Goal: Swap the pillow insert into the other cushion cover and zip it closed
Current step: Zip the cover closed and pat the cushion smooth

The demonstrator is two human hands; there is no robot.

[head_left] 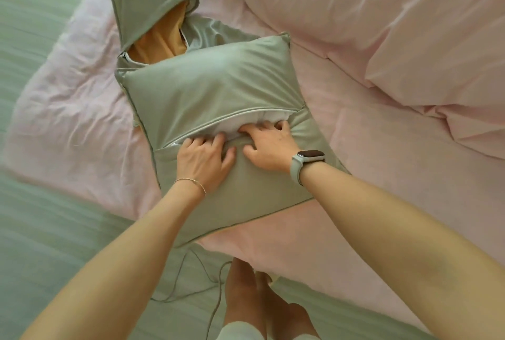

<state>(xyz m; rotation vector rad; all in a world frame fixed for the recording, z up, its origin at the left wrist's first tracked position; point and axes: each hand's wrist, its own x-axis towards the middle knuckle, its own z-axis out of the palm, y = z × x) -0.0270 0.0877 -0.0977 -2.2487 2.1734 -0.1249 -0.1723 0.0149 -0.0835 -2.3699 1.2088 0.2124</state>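
Pillow insert [246, 121] mostly hidden inside cover [207, 85].

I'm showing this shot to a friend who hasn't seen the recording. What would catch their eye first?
First, the sage-green cushion in the middle of the pink bed, its zipper gaping so the white insert shows. Both hands work at that opening: the left hand and right hand grip its near edge. Behind the cushion lies the empty green cover, its orange lining showing.
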